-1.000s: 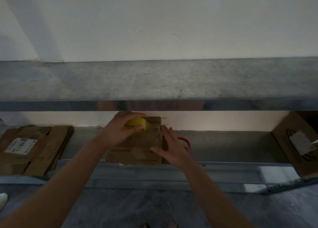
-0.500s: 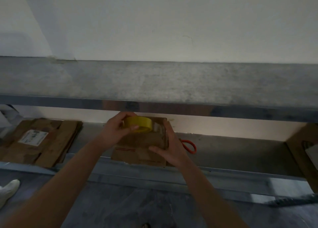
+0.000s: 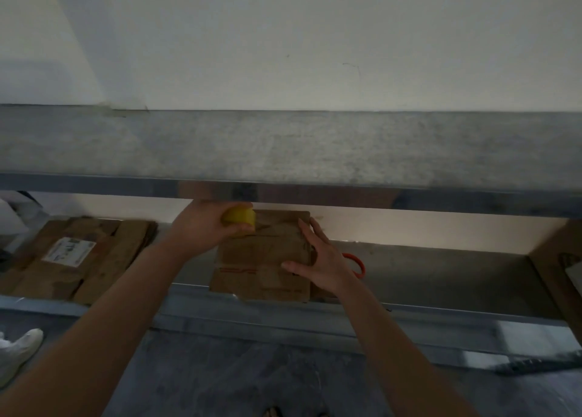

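A brown cardboard box sits on the lower metal shelf, under the upper shelf. My left hand grips a yellow roll of tape at the box's far left corner, close under the upper shelf's edge. My right hand lies against the box's right side, its fingers straight along the edge and its thumb on the top face. Orange-handled scissors lie on the shelf just right of that hand, mostly hidden by it.
A stack of flattened cardboard with a white label lies at the shelf's left. Another cardboard box stands at the far right. The upper shelf overhangs the work area. A white shoe is on the floor, lower left.
The tape roll in my left hand has shifted slightly toward the box's far left corner. My right hand stays against the box's right side. The camera has shifted a little.
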Tool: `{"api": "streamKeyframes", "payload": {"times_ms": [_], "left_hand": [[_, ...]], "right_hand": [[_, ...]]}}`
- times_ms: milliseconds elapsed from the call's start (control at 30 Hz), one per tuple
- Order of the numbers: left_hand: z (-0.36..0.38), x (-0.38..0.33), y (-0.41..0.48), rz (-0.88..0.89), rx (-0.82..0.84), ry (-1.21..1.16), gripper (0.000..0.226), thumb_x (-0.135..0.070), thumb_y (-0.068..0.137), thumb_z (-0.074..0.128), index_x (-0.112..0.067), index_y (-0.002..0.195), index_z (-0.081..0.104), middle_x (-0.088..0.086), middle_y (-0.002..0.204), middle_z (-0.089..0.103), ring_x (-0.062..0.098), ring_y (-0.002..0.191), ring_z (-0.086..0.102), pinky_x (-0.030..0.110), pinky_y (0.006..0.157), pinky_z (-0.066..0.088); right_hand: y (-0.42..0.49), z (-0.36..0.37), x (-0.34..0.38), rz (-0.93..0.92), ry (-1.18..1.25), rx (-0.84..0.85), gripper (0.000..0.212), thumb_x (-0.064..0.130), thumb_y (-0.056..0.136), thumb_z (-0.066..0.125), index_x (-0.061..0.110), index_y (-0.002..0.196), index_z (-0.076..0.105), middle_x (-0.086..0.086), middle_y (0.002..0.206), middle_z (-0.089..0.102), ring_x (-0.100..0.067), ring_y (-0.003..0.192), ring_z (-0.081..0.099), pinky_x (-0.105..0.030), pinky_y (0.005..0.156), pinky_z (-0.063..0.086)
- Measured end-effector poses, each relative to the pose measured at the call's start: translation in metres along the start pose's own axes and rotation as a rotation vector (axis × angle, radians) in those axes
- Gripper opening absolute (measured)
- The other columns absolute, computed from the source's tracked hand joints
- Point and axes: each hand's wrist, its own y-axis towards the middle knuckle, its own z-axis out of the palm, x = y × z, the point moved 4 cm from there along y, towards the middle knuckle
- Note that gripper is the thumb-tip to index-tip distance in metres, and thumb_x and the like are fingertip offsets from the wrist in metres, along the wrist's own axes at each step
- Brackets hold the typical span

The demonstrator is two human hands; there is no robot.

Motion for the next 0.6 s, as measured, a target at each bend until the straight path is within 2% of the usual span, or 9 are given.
{"api": "streamKeyframes", "payload": {"times_ms": [67,133,233,300,433,467,533,600], "left_hand": [[-0.007,0.009,-0.002,0.020,0.044,0.044,0.053,-0.062,0.074,0.065,-0.039,0.122,0.060,-0.014,0.101,0.062,0.007,0.089,0.056,0.021,0.074,0.041],[-0.008,0.015,-0.003,0.078,0.077,0.024,0.045,-0.050,0.078,0.070,-0.034,0.119,0.062,-0.008,0.110,0.066,0.012,0.097,0.060,0.025,0.080,0.045],[-0.005,0.021,-0.004,0.113,0.074,-0.037,0.040,-0.040,0.080,0.074,-0.029,0.117,0.064,-0.006,0.111,0.068,0.014,0.099,0.062,0.028,0.084,0.048],[-0.007,0.023,-0.005,0.152,0.056,-0.008,0.040,-0.046,0.082,0.071,-0.029,0.117,0.064,-0.005,0.109,0.069,0.015,0.095,0.063,0.030,0.081,0.050],[-0.017,0.025,-0.015,0.373,-0.059,0.249,0.054,-0.060,0.082,0.048,-0.022,0.114,0.069,0.000,0.093,0.069,0.021,0.077,0.064,0.028,0.066,0.049],[-0.018,0.031,-0.017,0.362,-0.054,0.218,0.055,-0.061,0.082,0.047,-0.022,0.115,0.068,-0.001,0.094,0.068,0.019,0.079,0.063,0.028,0.067,0.047],[-0.019,0.051,-0.020,0.210,-0.017,0.029,0.048,-0.062,0.083,0.056,-0.030,0.117,0.065,-0.006,0.101,0.065,0.013,0.089,0.058,0.028,0.075,0.045],[-0.015,0.072,-0.021,0.052,0.009,-0.209,0.033,-0.049,0.082,0.068,-0.038,0.113,0.063,-0.010,0.107,0.065,0.010,0.097,0.059,0.027,0.081,0.046]], "right_hand": [[0.001,0.000,0.000,-0.001,-0.002,0.005,0.111,0.087,0.063,0.057,0.050,0.151,-0.001,0.037,0.147,-0.010,0.004,0.133,0.016,-0.038,0.116,0.024],[0.002,0.002,0.000,0.003,-0.009,0.017,0.111,0.087,0.064,0.057,0.051,0.151,-0.002,0.037,0.148,-0.008,0.001,0.137,0.016,-0.040,0.118,0.024],[0.003,0.002,-0.002,0.009,-0.017,0.018,0.111,0.089,0.063,0.057,0.055,0.149,-0.004,0.035,0.153,-0.008,0.001,0.139,0.016,-0.040,0.119,0.025],[0.004,0.001,-0.004,0.028,-0.039,0.022,0.108,0.089,0.062,0.057,0.060,0.146,-0.005,0.029,0.158,-0.006,-0.005,0.144,0.019,-0.041,0.118,0.026],[0.009,0.002,-0.003,0.040,-0.047,0.029,0.101,0.091,0.061,0.058,0.073,0.135,-0.008,0.024,0.161,0.003,-0.012,0.144,0.027,-0.043,0.118,0.030],[0.009,0.002,-0.003,0.049,-0.045,0.026,0.100,0.091,0.061,0.059,0.074,0.134,-0.008,0.023,0.161,0.004,-0.013,0.144,0.029,-0.045,0.117,0.032],[0.010,0.003,-0.003,0.063,-0.019,0.019,0.101,0.088,0.061,0.062,0.074,0.135,-0.005,0.022,0.162,0.008,-0.011,0.142,0.032,-0.045,0.116,0.034],[0.009,0.005,-0.003,0.070,0.056,0.008,0.102,0.083,0.063,0.068,0.072,0.139,0.000,0.023,0.161,0.012,-0.006,0.142,0.033,-0.042,0.116,0.035]]}}
